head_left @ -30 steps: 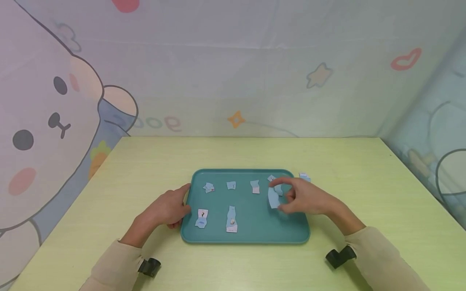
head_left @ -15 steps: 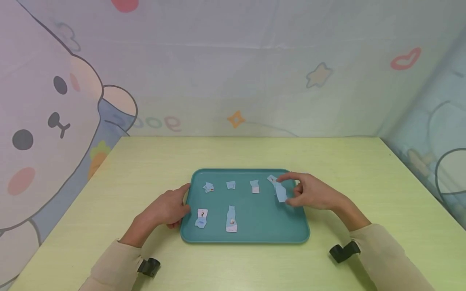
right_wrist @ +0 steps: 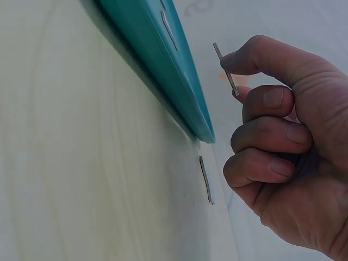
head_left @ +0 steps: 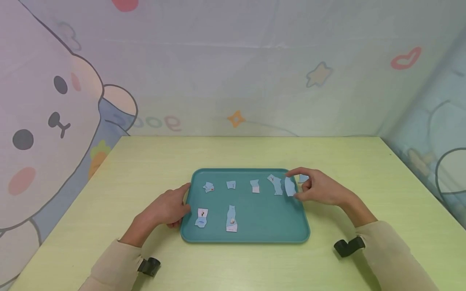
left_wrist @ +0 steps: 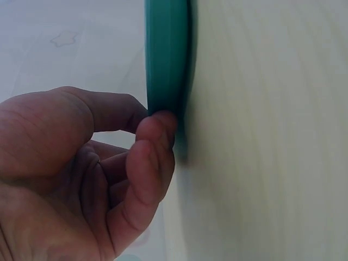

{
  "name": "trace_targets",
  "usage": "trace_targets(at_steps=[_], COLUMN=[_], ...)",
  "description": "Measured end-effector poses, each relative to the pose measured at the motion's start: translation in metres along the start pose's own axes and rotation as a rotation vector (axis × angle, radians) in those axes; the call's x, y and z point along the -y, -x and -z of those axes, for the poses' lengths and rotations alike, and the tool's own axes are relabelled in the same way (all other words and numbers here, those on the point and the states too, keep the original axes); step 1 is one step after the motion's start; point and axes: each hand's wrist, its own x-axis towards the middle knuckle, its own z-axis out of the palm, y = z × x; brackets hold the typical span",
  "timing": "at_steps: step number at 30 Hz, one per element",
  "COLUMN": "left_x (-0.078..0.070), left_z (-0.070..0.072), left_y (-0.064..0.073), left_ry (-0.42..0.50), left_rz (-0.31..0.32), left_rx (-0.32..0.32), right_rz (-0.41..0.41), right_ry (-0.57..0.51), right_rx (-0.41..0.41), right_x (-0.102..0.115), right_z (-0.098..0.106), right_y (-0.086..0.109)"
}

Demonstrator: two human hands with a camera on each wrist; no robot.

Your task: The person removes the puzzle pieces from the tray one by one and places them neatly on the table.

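Observation:
My right hand (head_left: 320,186) pinches a light-blue cardboard puzzle piece (head_left: 289,186) between thumb and index finger, above the tray's right rim. In the right wrist view that piece (right_wrist: 227,70) shows edge-on, with the other fingers curled into the palm. My left hand (head_left: 169,206) grips the left rim of the teal tray (head_left: 255,237), thumb and fingertips at its edge in the left wrist view. Close to the held piece, a branching light-blue piece (head_left: 277,186) lies at the tray's back right. Partly behind my right hand, another blue piece (head_left: 303,178) lies on the table.
Along the tray's back row lie a small cluster (head_left: 208,187), a small blue piece (head_left: 231,184) and a blue-and-pink piece (head_left: 255,186). Nearer the front are a picture piece (head_left: 201,218) and a tall piece (head_left: 231,220). A printed curtain (head_left: 204,81) hangs behind the table (head_left: 153,161).
My right hand has carried the pinched puzzle piece rightward and back, from over the tray's right part to its right rim, uncovering the branching piece. My left hand has stayed at the rim.

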Motion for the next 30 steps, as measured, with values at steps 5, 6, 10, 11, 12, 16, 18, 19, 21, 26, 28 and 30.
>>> trace_targets(at_steps=[5, 6, 10, 11, 12, 16, 18, 19, 21, 26, 28, 30], left_x=[0.001, 0.001, 0.001, 0.001, 0.001, 0.001, 0.001, 0.001, 0.001, 0.001, 0.002, 0.002], left_z=[0.0, 0.0, 0.0, 0.0, 0.0, 0.0, 0.0, 0.0, 0.0, -0.001, -0.001, -0.001], left_y=[-0.001, -0.001, -0.001, -0.001, -0.001, -0.001, -0.001, -0.001, -0.001, -0.002, -0.002, -0.002], left_ry=[0.005, 0.006, 0.009, 0.009, 0.01, 0.009, 0.007, 0.006, 0.007, 0.013, 0.014, 0.014], left_rz=[-0.01, -0.01, -0.011, -0.011, -0.011, -0.008, -0.005, -0.006, -0.008, -0.01, -0.012, -0.012], left_rx=[-0.001, 0.0, 0.001, 0.001, 0.001, 0.002, 0.002, 0.001, 0.0, 0.001, 0.001, 0.001], right_rz=[-0.025, -0.029, -0.038, -0.038, -0.039, -0.038, -0.038, -0.035, -0.036, -0.043, -0.047, -0.048], right_ry=[-0.008, -0.007, -0.003, -0.003, -0.003, -0.017, -0.028, -0.029, -0.032, -0.037, -0.041, -0.047], right_rx=[-0.022, -0.026, -0.037, -0.039, -0.042, -0.052, -0.055, -0.053, -0.054, -0.053, -0.054, -0.055], right_x=[-0.005, -0.006, -0.008, -0.009, -0.01, -0.014, -0.016, -0.017, -0.018, -0.022, -0.023, -0.024], right_z=[0.005, 0.005, 0.008, 0.009, 0.01, 0.012, 0.013, 0.014, 0.014, 0.017, 0.017, 0.018], right_y=[0.001, 0.002, 0.003, 0.003, 0.004, 0.005, 0.005, 0.005, 0.005, 0.004, 0.004, 0.005])
